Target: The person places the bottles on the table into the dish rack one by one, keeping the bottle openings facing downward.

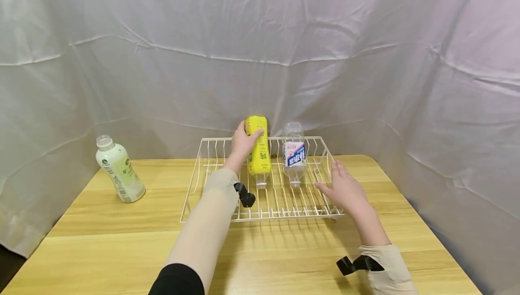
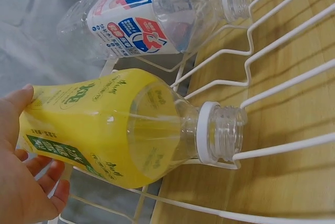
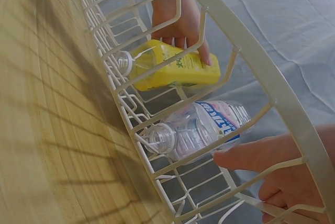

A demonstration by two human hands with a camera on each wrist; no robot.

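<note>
A yellow-labelled plastic bottle (image 1: 258,150) stands neck down in a white wire dish rack (image 1: 284,216). Near its upturned base, my left hand (image 1: 242,146) grips it, thumb on one side and fingers on the other. In the left wrist view its uncapped mouth (image 2: 230,132) meets the rack wires. Beside it, a clear bottle (image 1: 294,157) with a white and blue label also leans neck down in the rack. My right hand (image 1: 345,186) is at the rack's right side, thumb and fingers spread, holding nothing; whether it touches the wire is hard to tell.
A pale green and white bottle (image 1: 120,171) without a cap stands upright on the wooden table (image 1: 101,250), left of the rack. Grey cloth (image 1: 243,83) hangs behind and around the table. Dark wrist mounts (image 1: 245,195) sit on both forearms.
</note>
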